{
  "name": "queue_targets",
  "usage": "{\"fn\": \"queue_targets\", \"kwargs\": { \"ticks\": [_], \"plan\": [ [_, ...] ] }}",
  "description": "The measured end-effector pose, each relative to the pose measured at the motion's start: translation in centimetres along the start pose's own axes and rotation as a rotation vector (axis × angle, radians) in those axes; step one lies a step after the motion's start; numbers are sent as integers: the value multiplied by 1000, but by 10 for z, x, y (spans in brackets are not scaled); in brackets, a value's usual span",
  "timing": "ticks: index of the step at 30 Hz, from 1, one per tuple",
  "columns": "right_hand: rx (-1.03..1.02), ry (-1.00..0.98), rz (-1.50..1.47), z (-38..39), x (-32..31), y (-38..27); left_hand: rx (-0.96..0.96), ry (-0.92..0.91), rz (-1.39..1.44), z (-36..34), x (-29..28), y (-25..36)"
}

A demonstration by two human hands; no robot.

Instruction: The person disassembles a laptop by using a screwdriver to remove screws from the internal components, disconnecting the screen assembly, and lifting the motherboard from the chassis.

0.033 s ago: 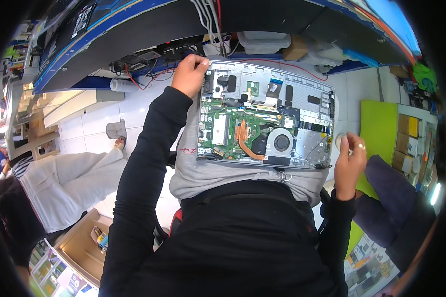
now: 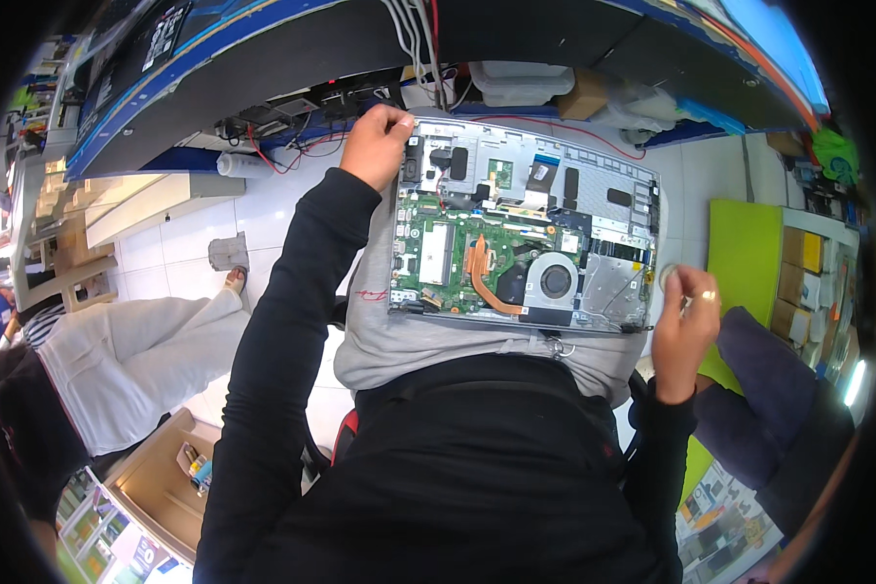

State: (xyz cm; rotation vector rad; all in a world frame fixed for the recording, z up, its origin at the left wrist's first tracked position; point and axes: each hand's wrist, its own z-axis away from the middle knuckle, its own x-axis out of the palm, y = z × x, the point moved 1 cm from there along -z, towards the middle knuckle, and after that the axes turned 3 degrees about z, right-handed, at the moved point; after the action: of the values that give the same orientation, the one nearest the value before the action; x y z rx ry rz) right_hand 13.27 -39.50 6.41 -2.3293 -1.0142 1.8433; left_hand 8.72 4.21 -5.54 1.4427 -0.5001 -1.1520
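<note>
A laptop base [image 2: 608, 282] is lying across the person's lap [image 2: 375, 346]. Inside it, the motherboard [image 2: 465, 275] is filling the near left part, and the cooling fan [image 2: 556, 281] is sitting right of the heat pipe [image 2: 479, 277]. The left hand [image 2: 375, 148] is holding the far left corner; the right hand [image 2: 684, 321] is hovering just beside the right edge. Beyond, under the workbench [image 2: 321, 60], a cardboard box [image 2: 582, 95] is standing right of a plastic tub [image 2: 521, 83].

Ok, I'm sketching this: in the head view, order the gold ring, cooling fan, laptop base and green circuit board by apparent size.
Largest to smallest:
1. Laptop base
2. Green circuit board
3. Cooling fan
4. Gold ring
</note>
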Motion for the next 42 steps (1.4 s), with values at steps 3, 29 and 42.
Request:
{"fn": "queue_targets", "kwargs": {
  "ticks": [3, 29, 42],
  "plan": [
    [-256, -252, -222, 4, 2, -73, -3, 1, -8, -1, 6, 3],
    [-847, -494, -191, 30, 120, -202, 3, 27, -83, 0, 7, 3],
    [-905, -517, -278, 24, 117, -200, -12, -2, -110, 0, 2, 9]
  ]
}}
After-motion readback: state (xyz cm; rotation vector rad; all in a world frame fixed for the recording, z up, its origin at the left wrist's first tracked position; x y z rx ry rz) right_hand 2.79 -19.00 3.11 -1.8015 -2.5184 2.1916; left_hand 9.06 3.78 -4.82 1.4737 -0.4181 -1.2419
